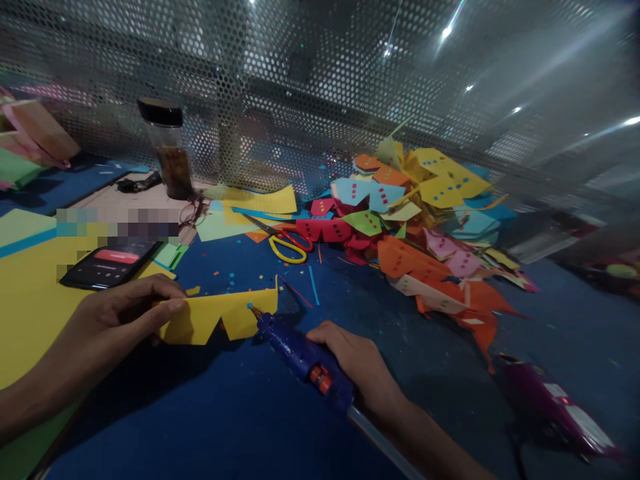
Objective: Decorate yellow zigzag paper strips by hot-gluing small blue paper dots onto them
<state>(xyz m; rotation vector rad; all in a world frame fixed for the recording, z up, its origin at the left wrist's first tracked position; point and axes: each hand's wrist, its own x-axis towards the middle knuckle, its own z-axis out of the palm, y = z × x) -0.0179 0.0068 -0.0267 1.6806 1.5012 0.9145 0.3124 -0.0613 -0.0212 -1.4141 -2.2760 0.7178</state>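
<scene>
My left hand pinches the left end of a yellow paper cutout, which has a notch in its lower edge. Wrapped round a blue glue gun is my right hand; a clear glue stick sticks out of the gun's back end. The gun's nozzle touches or nearly touches a small blue paper bit on the right part of the cutout. Red and yellow handled scissors lie behind the cutout on the blue table.
A pile of coloured paper cutouts lies at the back right. A purple device is at the right. At the left are a phone, yellow sheets and a jar. Perforated metal stands behind.
</scene>
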